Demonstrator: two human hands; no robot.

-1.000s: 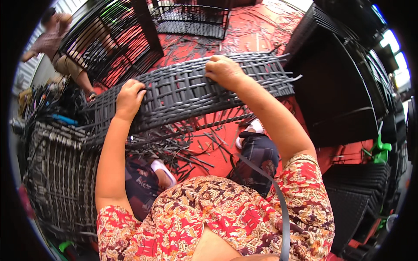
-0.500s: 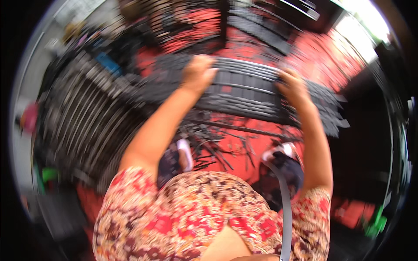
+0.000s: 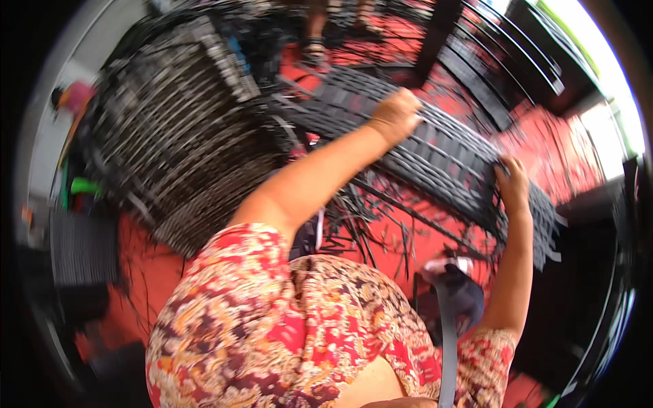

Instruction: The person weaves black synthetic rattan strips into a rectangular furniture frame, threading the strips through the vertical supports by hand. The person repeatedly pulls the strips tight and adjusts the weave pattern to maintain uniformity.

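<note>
A long dark woven panel [image 3: 442, 146] slants in front of the person, held at its far edge by 2 hands: the left hand [image 3: 398, 117] closed near its middle, the right hand [image 3: 513, 180] curled over nearer its right end. Left of the panel, a ribbed stack [image 3: 197, 136]; below it, loose strips [image 3: 354, 214]. This looks like 2-handed positioning; moving it calls for even grips.

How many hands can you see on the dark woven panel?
2: the left hand at the far edge, near the middle of the woven panel, and the right hand nearer its right end. The panel's underside is hidden.
</note>
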